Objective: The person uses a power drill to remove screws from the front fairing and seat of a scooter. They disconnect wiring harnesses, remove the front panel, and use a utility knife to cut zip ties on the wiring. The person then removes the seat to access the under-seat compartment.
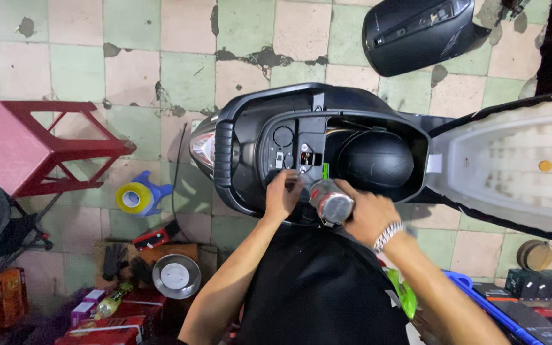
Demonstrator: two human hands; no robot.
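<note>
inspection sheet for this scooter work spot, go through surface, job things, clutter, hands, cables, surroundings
surface: worn green and pink floor tiles, chipped and stained.
job's things: black scooter seen from above, seat swung open, storage well holding a black helmet; silver cylinder tool at the well's near rim.
clutter: tape roll, round metal tin, red boxes, loose black body panel.
grippers: left hand on the panel beside the well; right hand, with a wristwatch, grips the tool.
cables: a dark cord on the floor by the tail lamp.
surroundings: red plastic stool, blue crate edge.
</note>
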